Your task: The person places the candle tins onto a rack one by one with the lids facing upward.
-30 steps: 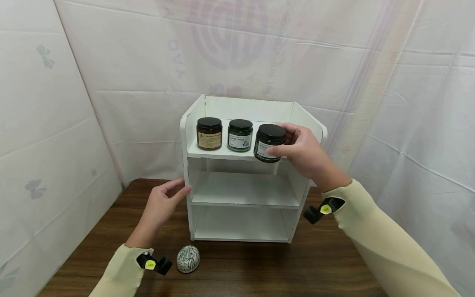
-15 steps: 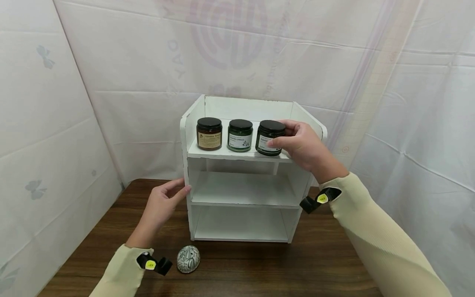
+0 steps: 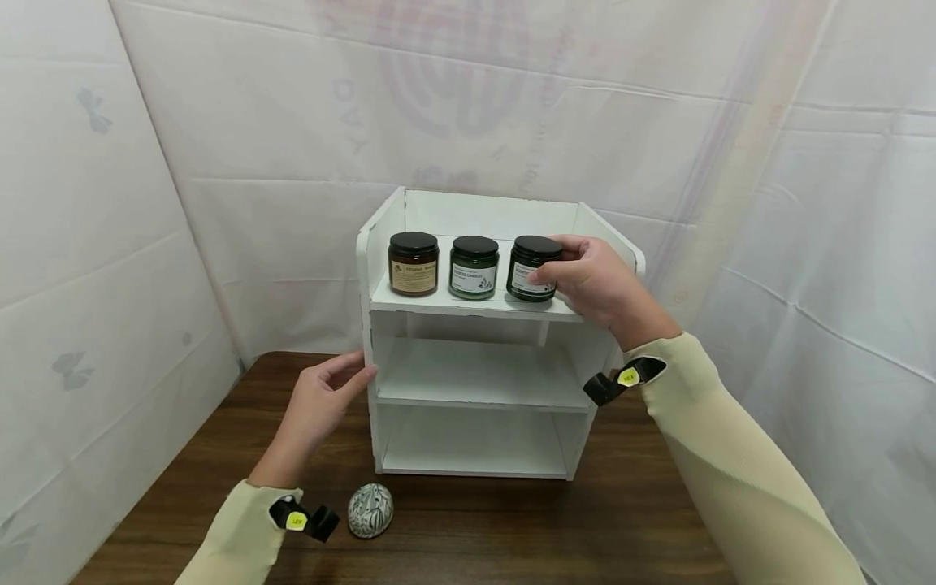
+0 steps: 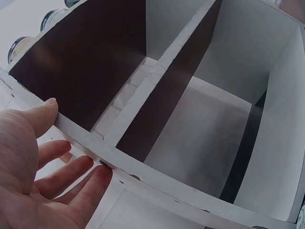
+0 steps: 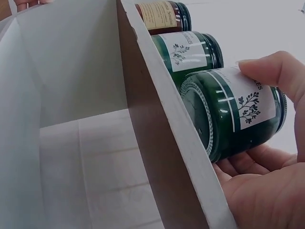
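Note:
A dark green scented candle jar [image 3: 530, 280] with a black lid is held in my right hand [image 3: 595, 284], thumb across its white label. It is at the right end of the top board of a white shelf unit [image 3: 483, 404]. In the right wrist view the candle jar [image 5: 238, 112] shows part of its base past the board's edge; I cannot tell if it rests fully on the board. Left of it stand a green candle jar [image 3: 474, 268] and an amber one [image 3: 413, 264]. My left hand [image 3: 316, 402] touches the unit's left side, thumb at the front edge, fingers loosely extended.
A rounded stone-like object [image 3: 370, 510] with a black-and-white leafy pattern lies on the brown wooden table [image 3: 468, 536], in front of the unit's left corner. Pale printed cloth [image 3: 278, 203] hangs behind and at both sides. The unit has two lower boards.
My right hand has moved the dark green candle jar slightly up and back, from in front of the top board onto or just over it, straightening its tilt. My left hand has stayed put.

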Available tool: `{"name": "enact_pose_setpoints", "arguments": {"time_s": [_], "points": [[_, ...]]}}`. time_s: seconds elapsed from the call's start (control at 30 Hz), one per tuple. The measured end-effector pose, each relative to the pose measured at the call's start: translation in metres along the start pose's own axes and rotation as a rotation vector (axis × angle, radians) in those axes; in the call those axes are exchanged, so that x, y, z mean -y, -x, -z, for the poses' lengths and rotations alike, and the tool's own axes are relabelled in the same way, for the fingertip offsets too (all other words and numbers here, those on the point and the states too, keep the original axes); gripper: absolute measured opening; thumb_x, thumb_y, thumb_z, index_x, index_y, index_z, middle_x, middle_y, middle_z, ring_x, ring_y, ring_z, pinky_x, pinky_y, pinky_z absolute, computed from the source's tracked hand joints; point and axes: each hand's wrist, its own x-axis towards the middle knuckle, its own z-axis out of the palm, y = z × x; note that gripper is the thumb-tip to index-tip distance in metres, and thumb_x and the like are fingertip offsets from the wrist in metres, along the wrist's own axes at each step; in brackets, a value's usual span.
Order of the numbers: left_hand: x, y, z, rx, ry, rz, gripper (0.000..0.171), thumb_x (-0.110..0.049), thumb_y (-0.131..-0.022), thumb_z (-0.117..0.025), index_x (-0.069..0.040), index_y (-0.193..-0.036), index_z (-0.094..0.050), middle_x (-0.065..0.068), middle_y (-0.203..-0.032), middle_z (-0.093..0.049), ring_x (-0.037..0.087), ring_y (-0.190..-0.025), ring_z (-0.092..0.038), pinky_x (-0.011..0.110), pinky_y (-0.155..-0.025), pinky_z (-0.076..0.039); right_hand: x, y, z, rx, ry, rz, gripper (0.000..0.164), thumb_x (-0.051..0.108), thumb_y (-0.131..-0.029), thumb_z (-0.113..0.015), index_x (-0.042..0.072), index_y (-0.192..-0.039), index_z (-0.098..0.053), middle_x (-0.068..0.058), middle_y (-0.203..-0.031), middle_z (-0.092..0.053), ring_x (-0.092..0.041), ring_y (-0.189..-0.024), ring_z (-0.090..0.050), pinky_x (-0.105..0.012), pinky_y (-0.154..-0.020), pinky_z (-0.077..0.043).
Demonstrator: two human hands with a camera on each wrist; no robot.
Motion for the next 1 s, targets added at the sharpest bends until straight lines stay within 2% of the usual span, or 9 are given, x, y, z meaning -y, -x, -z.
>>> {"name": "enact_pose_setpoints", "arguments": {"time_s": [0.13,0.37,0.5,0.73,1.0], "points": [[0.001,0.0,0.001,-0.001,-0.004,0.001,0.062,-0.046,-0.098,-0.068,-0.005,-0.144,-0.059,0.014,-0.138,-0.066,0.027,-0.12,-0.062,0.015,-0.083,-0.05,0.0,-0.005,0.002,0.0,-0.007,-0.013,0.05,-0.025,-0.079,-0.059,-0.009,-0.126,-0.055,-0.001,-0.106,-0.069,-0.01,-0.1,-0.062,-0.016,-0.087,-0.053],[0.001,0.0,0.001,0.005,0.004,0.003,0.063,-0.047,-0.098,-0.068,-0.006,-0.145,-0.058,0.014,-0.14,-0.065,0.026,-0.122,-0.062,0.013,-0.084,-0.049,0.001,-0.012,0.003,0.015,0.019,-0.056,0.042,-0.023,-0.08,-0.06,-0.004,-0.118,-0.057,-0.008,-0.122,-0.058,-0.015,-0.115,-0.053,-0.015,-0.091,-0.051],[0.002,0.0,0.0,0.007,0.001,0.002,0.064,-0.048,-0.098,-0.068,-0.006,-0.145,-0.058,0.014,-0.14,-0.065,0.027,-0.123,-0.061,0.013,-0.085,-0.049,0.0,-0.014,0.003,0.014,0.026,-0.062,0.042,-0.024,-0.079,-0.059,-0.006,-0.117,-0.055,-0.009,-0.125,-0.054,-0.015,-0.121,-0.049,-0.014,-0.093,-0.05],[0.001,0.0,0.001,0.008,-0.001,0.001,0.064,-0.049,-0.097,-0.068,-0.006,-0.145,-0.058,0.014,-0.14,-0.065,0.027,-0.124,-0.061,0.013,-0.085,-0.048,-0.002,-0.014,0.004,0.014,0.032,-0.067,0.043,-0.025,-0.077,-0.059,-0.006,-0.116,-0.056,-0.008,-0.124,-0.055,-0.016,-0.118,-0.05,-0.015,-0.089,-0.051],[0.0,0.0,0.001,0.009,0.004,0.002,0.064,-0.049,-0.097,-0.068,-0.007,-0.145,-0.058,0.013,-0.141,-0.064,0.027,-0.125,-0.061,0.012,-0.085,-0.048,0.0,-0.014,0.003,0.017,0.088,-0.089,0.043,-0.023,-0.078,-0.063,-0.006,-0.117,-0.057,-0.007,-0.121,-0.056,-0.013,-0.112,-0.051,-0.015,-0.084,-0.051]]}}
